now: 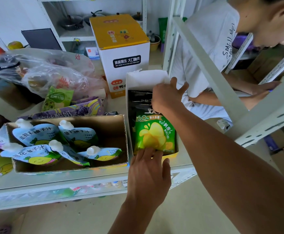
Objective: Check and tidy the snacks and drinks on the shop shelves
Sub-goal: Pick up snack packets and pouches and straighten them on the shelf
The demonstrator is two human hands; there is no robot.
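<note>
Checking the snack box at the front right of the shelf [87,180]. The white display box [146,78] stands just beside the cardboard tray [70,168] of juice pouches [36,134], and its low front wall sits right at the shelf lip. The green packet [154,132] stands upright at the front, with dark packets [138,98] stacked behind it. The left hand [148,174] has its fingers straight and flat on the green packet's bottom edge, thumb by the box front, gripping nothing. The right hand [167,95] is on the packet tops. Two of its fingers are spread up and the rest are hidden, so I cannot tell if it is pinching a packet. Risks: the box is close to the edge, so a pull toward the person could tip it off the shelf. Pressing down on the green packet could crush the contents or fold it under. Tugging one packet from the tight row may drag its neighbours out. The right forearm passes close to the shelf upright [210,68] and could knock it.
</note>
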